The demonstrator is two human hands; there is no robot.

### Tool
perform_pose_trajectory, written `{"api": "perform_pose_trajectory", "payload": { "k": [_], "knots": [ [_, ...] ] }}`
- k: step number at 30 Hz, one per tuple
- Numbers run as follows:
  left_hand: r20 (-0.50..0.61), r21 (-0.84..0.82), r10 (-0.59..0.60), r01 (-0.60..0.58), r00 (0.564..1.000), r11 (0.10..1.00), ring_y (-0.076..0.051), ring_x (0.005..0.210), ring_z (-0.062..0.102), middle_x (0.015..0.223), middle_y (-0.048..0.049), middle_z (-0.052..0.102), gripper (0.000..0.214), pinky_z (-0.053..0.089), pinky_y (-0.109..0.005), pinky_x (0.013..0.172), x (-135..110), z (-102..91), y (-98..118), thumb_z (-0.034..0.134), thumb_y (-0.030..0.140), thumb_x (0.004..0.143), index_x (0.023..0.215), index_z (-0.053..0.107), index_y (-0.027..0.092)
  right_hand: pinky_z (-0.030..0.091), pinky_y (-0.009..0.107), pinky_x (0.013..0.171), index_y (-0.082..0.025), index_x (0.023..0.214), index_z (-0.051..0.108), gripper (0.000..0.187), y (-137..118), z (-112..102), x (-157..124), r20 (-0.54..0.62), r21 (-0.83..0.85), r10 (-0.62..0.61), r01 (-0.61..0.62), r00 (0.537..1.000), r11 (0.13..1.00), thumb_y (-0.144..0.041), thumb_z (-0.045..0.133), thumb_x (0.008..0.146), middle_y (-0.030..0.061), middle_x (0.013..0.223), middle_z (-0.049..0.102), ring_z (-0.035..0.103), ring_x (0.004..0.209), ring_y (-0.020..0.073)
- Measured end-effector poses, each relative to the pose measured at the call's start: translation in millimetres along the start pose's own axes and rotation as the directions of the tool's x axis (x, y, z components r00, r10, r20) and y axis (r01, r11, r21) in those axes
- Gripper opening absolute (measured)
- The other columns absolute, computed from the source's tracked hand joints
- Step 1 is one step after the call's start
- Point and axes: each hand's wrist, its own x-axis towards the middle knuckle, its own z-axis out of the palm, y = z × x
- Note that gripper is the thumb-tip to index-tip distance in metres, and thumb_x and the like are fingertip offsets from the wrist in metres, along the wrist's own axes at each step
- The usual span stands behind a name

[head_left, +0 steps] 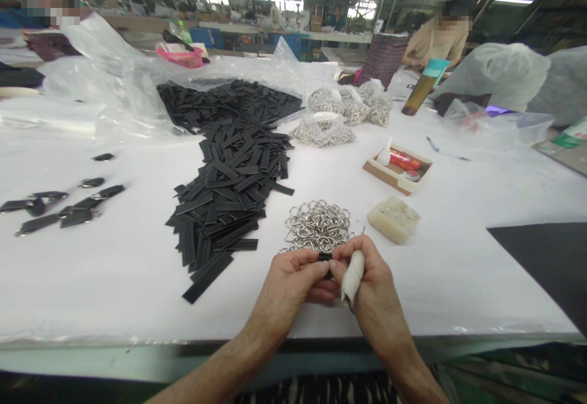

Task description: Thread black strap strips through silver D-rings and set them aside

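Observation:
A small black strip (325, 257) is pinched between my two hands near the table's front edge. My left hand (293, 279) is closed on its left end, thumb and forefinger pressed together. On the other end, my right hand (372, 279) is closed too, and it also holds an awl-like tool with a pale wrapped handle (352, 279). A thin metal point shows beyond the fingers. Just past my fingertips lies a pile of metal D-rings (318, 224). Whether a ring sits in the held strip is hidden by my fingers.
A long heap of black strips (229, 190) lies left of the rings. Finished-looking looped pieces (77, 211) are scattered far left. To the right are a block of wax-like material (393, 219) and a small box (397, 178). Bagged rings (323, 132) and a bottle (422, 89) stand behind.

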Motion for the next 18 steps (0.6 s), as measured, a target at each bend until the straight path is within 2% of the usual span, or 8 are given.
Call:
{"api": "perform_pose_trajectory", "payload": {
  "k": [7,13,18],
  "knots": [
    [-0.014,-0.024,0.011,-0.011,1.000,1.000,-0.016,0.059,0.066,0.068,-0.0074,0.069,0.015,0.055,-0.025,0.060,1.6,1.6,0.6,0.064,0.023,0.071,0.073,0.053,0.013,0.038,0.019,0.045,-0.021,0.080,0.048,0.012,-0.3,2.1,-2.1,-0.005,0.014,0.016,-0.016,1.000,1.000,-0.027,0.058,0.081,-0.0048,0.067,0.052,0.046,0.052,0.0095],
    [-0.044,0.039,0.020,-0.018,0.999,0.999,-0.018,0.061,0.067,0.070,-0.0079,0.068,0.015,0.056,-0.028,0.060,3.7,-3.7,-1.2,0.064,0.025,0.072,0.076,0.059,0.011,0.040,0.020,0.047,-0.020,0.078,0.049,0.015,-6.3,3.0,-3.4,-0.034,0.002,0.006,-0.006,0.999,1.000,-0.030,0.061,0.080,-0.0024,0.071,0.055,0.049,0.057,0.0109],
    [-0.055,0.085,0.008,-0.003,0.998,0.996,-0.016,0.060,0.066,0.073,-0.0092,0.070,0.016,0.054,-0.024,0.056,5.4,-5.5,2.0,0.064,0.025,0.073,0.076,0.064,0.009,0.041,0.022,0.051,-0.020,0.076,0.051,0.020,-15.2,-15.8,-3.8,-0.064,-0.098,-0.022,0.016,0.998,0.995,-0.036,0.062,0.080,-0.0005,0.071,0.058,0.051,0.062,0.0136]
  ]
}}
